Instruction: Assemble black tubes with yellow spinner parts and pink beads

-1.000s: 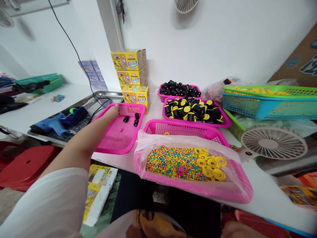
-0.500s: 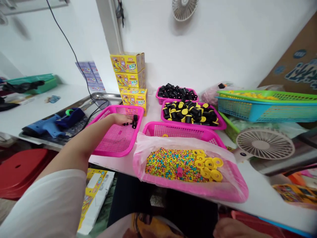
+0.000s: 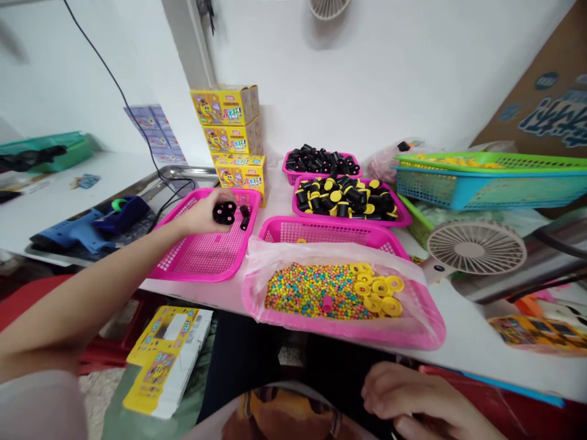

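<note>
My left hand [image 3: 202, 215] is closed around several small black cylinders [image 3: 224, 212], their ends marked with pink dots. It is over the left pink basket [image 3: 202, 260]. A few more black cylinders [image 3: 244, 217] lie in that basket, right of my fingers. Low in the view, my right hand [image 3: 408, 391] is above my lap with its fingers curled; whatever they hold is mostly hidden. In front of me, a plastic-lined pink basket [image 3: 428, 333] contains small coloured beads [image 3: 307, 287], yellow rings [image 3: 383, 296] and a small pink cup [image 3: 327, 304].
Behind are baskets of yellow-capped black cylinders [image 3: 353, 198] and plain black cylinders [image 3: 316, 160]. Yellow boxes [image 3: 229, 139] are stacked by the wall. A fan [image 3: 472, 247] and a blue basket [image 3: 490, 188] stand right; a blue tool [image 3: 76, 229] lies left.
My left hand has lifted from the left basket's floor and now shows a cluster of black cylinders. My right hand has come further into view. The camera view has shifted slightly.
</note>
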`<control>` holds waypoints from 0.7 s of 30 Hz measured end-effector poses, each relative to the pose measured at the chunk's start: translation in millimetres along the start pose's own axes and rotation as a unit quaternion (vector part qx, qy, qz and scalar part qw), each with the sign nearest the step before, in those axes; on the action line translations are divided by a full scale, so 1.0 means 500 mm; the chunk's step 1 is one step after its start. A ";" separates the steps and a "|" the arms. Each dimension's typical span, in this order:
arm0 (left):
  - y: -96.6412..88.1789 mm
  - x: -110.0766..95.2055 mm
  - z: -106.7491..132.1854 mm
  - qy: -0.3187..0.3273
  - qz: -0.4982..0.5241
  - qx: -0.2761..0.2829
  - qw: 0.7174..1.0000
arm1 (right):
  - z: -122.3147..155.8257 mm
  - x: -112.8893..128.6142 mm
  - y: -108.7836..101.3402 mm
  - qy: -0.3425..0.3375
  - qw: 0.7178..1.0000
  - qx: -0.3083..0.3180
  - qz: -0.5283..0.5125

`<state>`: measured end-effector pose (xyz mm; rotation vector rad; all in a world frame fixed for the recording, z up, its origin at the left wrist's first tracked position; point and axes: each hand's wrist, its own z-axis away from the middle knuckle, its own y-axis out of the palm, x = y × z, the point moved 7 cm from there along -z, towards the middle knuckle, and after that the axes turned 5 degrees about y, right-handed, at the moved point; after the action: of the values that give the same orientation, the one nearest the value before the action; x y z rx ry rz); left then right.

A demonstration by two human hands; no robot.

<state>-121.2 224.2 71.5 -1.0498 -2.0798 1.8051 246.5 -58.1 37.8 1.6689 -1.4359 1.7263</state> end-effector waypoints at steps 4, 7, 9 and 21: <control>-0.012 -0.249 0.077 0.152 0.286 -0.177 0.930 | -0.047 -0.001 0.006 -0.032 0.993 -0.113 0.002; 0.060 -0.417 0.106 0.237 0.427 -0.169 0.856 | -0.097 -0.001 0.046 -0.039 0.983 -0.176 -0.022; 0.111 -0.469 0.111 0.204 0.464 -0.190 0.841 | -0.131 0.008 0.076 -0.052 0.982 -0.184 -0.006; 0.164 -0.479 0.122 0.188 0.349 -0.227 0.889 | -0.157 -0.001 0.092 -0.013 0.974 -0.226 0.020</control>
<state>49.7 29.1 52.0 -2.3018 -2.0513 1.1549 167.2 -13.6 34.4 1.4252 -1.7249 1.2690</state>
